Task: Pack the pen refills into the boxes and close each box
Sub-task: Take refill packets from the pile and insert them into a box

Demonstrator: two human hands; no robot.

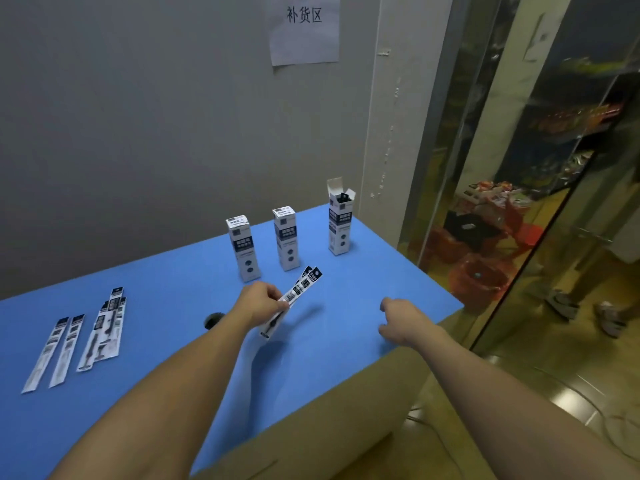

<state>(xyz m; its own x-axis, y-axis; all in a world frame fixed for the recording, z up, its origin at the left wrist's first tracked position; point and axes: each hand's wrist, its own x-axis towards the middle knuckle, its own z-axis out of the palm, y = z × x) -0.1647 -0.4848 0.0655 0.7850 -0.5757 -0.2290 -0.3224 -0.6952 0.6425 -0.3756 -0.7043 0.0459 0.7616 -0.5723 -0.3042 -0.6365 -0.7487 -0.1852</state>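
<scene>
Three tall white-and-dark boxes stand upright on the blue table (166, 282). The left box (243, 248) and the middle box (287, 238) are closed. The right box (340, 227) has its top flap open, with dark refill ends showing inside. My left hand (260, 304) grips a small bunch of packaged pen refills (298, 296), tilted up to the right, just in front of the left and middle boxes. My right hand (398, 322) hovers over the table's right front, fingers curled, holding nothing. More packaged refills (104, 329) lie at the left, with two separate packets (55, 351) beside them.
A round dark hole (214, 320) sits in the tabletop beside my left forearm. The table's right edge (412, 261) drops off beside a glass partition (512, 188). A grey wall with a paper sign (304, 27) stands behind. A person's feet (585, 310) show beyond the glass.
</scene>
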